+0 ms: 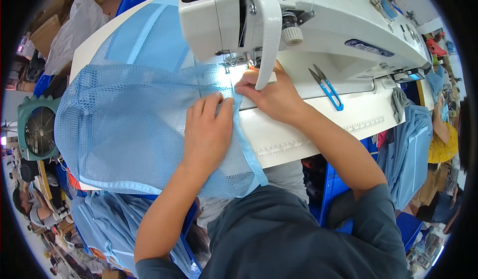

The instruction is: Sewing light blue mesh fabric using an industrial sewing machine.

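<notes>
Green-rimmed fan (40,129) at left — whitish plastic bag (77,27) beside cardboard box (46,34) — yellow cloth (444,143) far right.

There are two bare hands, one left hand (207,129) and one right hand (277,97); one sewing machine (318,7), one blue mesh piece (132,124), one pair of snips (340,107), one green fan (40,130).

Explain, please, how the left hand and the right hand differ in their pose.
The left hand lies over the blue mesh fabric, fingers pointing away from the person; the right hand is at the fabric's edge, its thumb pointing left. The left hand is unobstructed; a curved white sewing-machine part partly hides the right hand. Both are bare.
</notes>
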Tool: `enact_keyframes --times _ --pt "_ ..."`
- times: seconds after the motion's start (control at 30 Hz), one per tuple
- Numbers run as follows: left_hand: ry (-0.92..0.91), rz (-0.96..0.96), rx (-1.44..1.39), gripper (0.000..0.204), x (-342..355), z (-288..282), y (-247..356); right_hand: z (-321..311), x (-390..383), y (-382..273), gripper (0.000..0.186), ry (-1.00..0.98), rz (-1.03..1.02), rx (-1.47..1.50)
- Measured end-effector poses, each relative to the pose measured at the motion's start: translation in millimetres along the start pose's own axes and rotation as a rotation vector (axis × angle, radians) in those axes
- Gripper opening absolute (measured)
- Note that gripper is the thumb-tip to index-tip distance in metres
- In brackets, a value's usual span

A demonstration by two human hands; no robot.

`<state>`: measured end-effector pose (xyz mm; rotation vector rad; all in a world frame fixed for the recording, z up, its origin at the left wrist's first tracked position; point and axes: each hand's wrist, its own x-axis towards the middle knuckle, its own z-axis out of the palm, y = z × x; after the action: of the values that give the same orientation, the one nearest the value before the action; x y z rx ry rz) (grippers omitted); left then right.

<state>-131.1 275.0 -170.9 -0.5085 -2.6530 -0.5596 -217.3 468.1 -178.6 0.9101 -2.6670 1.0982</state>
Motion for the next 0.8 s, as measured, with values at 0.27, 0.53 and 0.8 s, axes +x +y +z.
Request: enact_keyframes --times 0.27,0.53,0.8 --pt "-0.121 -0.246 -0.246 0.018 25 -7 1 2 -3 2 0.02 -0.014 -0.018 -0.078" --pt "-0.307 -0.777 -0.73 0.023 45 -10 -2 -2 -4 -7 0.021 0.031 0.013 -0.014" --pt "-0.355 -0.905 -0.84 0.023 55 -20 7 1 -7 0 0.019 0.104 -0.09 -0.05"
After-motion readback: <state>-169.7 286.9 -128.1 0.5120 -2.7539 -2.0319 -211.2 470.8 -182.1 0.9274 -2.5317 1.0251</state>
